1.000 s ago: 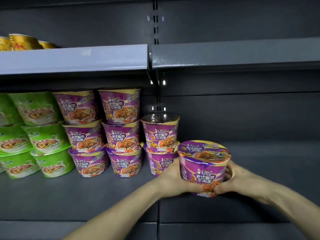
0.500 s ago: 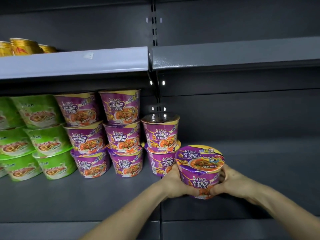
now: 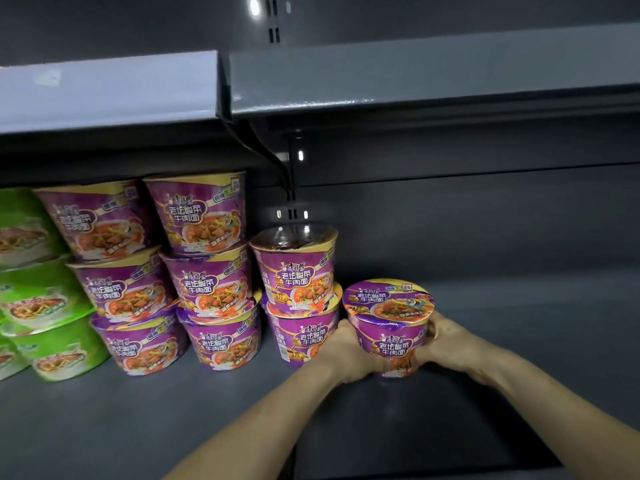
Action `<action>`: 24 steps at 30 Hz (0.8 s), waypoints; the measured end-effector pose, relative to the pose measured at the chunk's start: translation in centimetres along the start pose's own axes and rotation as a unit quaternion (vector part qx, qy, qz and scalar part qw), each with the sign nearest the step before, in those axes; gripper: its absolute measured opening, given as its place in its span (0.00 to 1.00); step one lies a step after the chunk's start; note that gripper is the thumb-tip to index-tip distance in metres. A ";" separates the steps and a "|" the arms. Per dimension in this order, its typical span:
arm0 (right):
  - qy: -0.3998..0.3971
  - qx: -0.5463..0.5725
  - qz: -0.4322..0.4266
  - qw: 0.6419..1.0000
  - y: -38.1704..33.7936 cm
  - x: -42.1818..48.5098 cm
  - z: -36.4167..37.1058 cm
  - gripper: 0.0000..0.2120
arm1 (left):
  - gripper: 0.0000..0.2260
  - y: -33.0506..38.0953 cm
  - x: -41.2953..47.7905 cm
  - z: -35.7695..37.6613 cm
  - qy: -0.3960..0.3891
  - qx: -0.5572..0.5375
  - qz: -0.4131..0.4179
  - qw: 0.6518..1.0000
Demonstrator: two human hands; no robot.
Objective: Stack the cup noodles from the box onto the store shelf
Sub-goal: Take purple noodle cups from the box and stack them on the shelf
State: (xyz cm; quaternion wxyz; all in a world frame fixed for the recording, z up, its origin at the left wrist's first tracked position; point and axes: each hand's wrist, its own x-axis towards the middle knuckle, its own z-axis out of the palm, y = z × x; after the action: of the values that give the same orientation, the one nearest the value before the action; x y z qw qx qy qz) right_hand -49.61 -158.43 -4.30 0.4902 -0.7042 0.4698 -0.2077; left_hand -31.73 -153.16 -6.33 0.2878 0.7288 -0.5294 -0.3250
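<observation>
The left hand [image 3: 341,355] and right hand [image 3: 446,344] each curl round the lower sides of a sealed purple cup noodle [image 3: 389,327], held just beside the two-high stack [image 3: 299,299] that ends the purple row [image 3: 207,271]; whether its base touches the shelf [image 3: 519,341] cannot be told. Bare shelf lies open to its right, with the upper shelf edge [image 3: 415,84] well above.

The dark grey metal shelf [image 3: 138,427] carries stacked green cup noodles [image 3: 59,355] at its left, then three stacks of purple cup noodles [image 3: 214,282]. Just right of them is a single purple cup [image 3: 391,327]; whether its base touches the shelf is unclear.
</observation>
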 end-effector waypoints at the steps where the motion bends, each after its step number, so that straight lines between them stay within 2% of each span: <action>1: 0.001 -0.004 0.002 1.000 0.0 0.3 -0.1 0.37 | 0.49 0.1 0.3 0.0 0.001 0.002 -0.001 1.000; 13: 0.028 0.000 0.012 1.000 -0.5 2.9 0.1 0.33 | 0.38 0.2 2.2 0.6 0.056 0.005 -0.016 0.998; 24: 0.035 -0.020 0.031 0.999 -0.6 3.7 0.2 0.35 | 0.40 0.8 1.8 0.7 0.061 0.031 -0.034 0.997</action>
State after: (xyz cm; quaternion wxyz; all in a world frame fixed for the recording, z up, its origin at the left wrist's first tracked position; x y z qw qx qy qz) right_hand -47.49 -161.51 -4.48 0.4657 -0.6909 0.5125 -0.2076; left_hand -32.34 -155.19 -6.43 0.2854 0.7736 -0.4955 -0.2730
